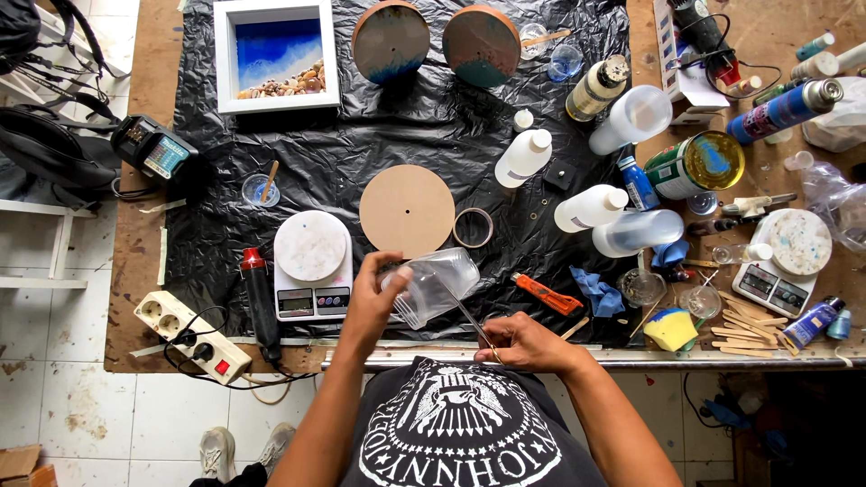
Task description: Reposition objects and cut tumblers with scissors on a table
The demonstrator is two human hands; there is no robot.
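The surface (135, 271) is a wooden bench covered in the middle by a black plastic sheet (406, 135), and on this sheet lie the bigger things: a white framed picture with blue resin and shells (277, 56), two round brown-and-blue discs (391, 41) at the far edge, a plain round wooden disc (407, 210) and a small kitchen scale (312, 266) with a white round plate on it. Just in front of the wooden disc, above the near edge of the surface, the person holds a clear plastic cup (433, 285), tilted on its side with the mouth toward the body. The left hand (374, 302) wraps its fingers around the cup's rim and wall, so this grip is pressed on the cup. The right hand (523, 343) pinches a thin stick (471, 320), whose far end reaches to the cup's mouth. To do this step well, the judgement is that the cup should stay firmly held and tilted, while the stick scrapes along the inner wall with small, slow strokes. An orange cutter knife (548, 294) and a tape ring (473, 227) lie near, apart from both hands.
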